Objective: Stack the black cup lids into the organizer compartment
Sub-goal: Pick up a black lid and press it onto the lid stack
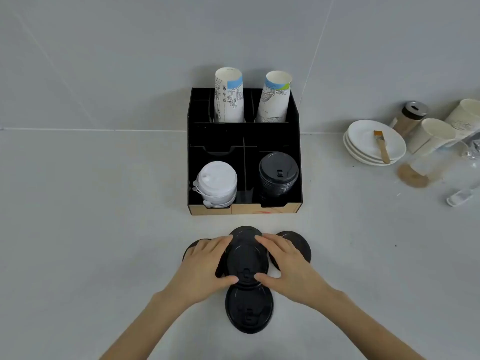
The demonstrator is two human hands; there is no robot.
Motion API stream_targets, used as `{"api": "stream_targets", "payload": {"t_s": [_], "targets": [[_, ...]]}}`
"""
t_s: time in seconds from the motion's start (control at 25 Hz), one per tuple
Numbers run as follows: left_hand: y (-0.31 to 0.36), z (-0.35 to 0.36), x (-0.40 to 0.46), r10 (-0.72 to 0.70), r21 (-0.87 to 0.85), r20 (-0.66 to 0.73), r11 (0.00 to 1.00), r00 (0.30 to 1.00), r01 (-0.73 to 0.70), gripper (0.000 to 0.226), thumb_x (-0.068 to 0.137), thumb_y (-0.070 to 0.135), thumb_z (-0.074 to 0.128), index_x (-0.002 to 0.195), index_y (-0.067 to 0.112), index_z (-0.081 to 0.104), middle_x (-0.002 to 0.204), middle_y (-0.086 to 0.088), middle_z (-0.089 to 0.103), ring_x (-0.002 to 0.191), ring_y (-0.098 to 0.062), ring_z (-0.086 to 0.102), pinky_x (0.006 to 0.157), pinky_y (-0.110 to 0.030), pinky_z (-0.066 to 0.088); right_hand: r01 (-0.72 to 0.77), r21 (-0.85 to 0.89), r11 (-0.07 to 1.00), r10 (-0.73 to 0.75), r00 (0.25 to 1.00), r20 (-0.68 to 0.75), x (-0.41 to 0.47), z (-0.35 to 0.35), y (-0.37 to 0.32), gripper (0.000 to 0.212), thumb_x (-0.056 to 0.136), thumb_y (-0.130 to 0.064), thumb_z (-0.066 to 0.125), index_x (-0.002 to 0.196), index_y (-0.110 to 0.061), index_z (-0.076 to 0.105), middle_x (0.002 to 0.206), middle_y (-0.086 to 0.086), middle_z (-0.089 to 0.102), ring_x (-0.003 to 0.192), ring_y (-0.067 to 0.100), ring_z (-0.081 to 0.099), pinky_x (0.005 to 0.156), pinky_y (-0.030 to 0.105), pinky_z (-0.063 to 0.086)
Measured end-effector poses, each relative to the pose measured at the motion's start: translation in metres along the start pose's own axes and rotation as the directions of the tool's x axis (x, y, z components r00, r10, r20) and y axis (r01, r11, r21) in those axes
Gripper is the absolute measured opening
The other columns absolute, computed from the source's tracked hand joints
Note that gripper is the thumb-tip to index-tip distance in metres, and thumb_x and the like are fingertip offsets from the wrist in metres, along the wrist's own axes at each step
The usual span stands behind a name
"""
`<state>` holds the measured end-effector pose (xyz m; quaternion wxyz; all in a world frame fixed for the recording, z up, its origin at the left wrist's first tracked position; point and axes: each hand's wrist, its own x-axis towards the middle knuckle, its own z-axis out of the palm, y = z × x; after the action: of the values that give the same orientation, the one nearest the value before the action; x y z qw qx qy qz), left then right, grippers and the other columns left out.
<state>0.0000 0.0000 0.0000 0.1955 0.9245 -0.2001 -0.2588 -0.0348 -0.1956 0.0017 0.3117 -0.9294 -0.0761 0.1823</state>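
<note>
Pale grey counter (104, 229) meets a tiled wall (130, 61) at the far side. Left hand (205, 266) and right hand (288, 266) jointly grasp a black lid (246, 261) near the organizer (244, 207). Plates (363, 141) stand far right.

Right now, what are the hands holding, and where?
Both hands, left and right, grip a black lid by its opposite edges.

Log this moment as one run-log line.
left hand + right hand: grip on round black plastic lid | loose lids on table | black lid stack in organizer's front right compartment
</note>
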Motion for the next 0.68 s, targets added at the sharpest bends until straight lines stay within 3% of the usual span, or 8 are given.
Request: {"api": "stream_targets", "payload": {"t_s": [0.2, 0.52, 0.68], "targets": [[0.001, 0.008, 0.005, -0.007, 0.018, 0.006, 1.0, 1.0, 0.007, 0.077, 0.078, 0.045, 0.057, 0.139, 0.028, 0.012, 0.149, 0.007, 0.024, 0.135, -0.019, 0.02, 0.111, -0.038, 0.019, -0.001, -0.017, 1.0, 0.001, 1.0, 0.031, -0.002, 0.014, 0.004, 0.07, 0.082, -0.033, 0.059, 0.138, -0.029, 0.018, 0.15, -0.006, 0.019, 0.137, 0.014, 0.016, 0.114, 0.033, 0.016], [0.002, 0.01, 0.003, -0.015, 0.008, -0.013, 1.0, 1.0, 0.015, 0.074, 0.079, 0.044, 0.056, 0.138, 0.028, 0.015, 0.148, 0.007, 0.026, 0.134, -0.018, 0.021, 0.112, -0.037, 0.019, 0.051, 0.054, 0.997, -0.049, 0.998, -0.043, -0.001, 0.016, 0.007, 0.063, 0.083, -0.022, 0.057, 0.136, -0.025, 0.024, 0.147, -0.007, 0.027, 0.133, 0.012, 0.026, 0.111, 0.026, 0.021], [0.004, 0.005, 0.004, -0.007, -0.02, -0.042, 1.0, 0.999, 0.006, 0.085, 0.064, 0.066, 0.039, 0.137, 0.029, 0.016, 0.146, 0.008, 0.029, 0.132, -0.016, 0.026, 0.109, -0.035, 0.022, 0.074, 0.141, 0.987, -0.061, 0.994, -0.096, -0.001, 0.009, 0.008, 0.06, 0.083, -0.019, 0.058, 0.134, -0.026, 0.028, 0.143, -0.01, 0.031, 0.13, 0.006, 0.03, 0.107, 0.012, 0.02]]}}
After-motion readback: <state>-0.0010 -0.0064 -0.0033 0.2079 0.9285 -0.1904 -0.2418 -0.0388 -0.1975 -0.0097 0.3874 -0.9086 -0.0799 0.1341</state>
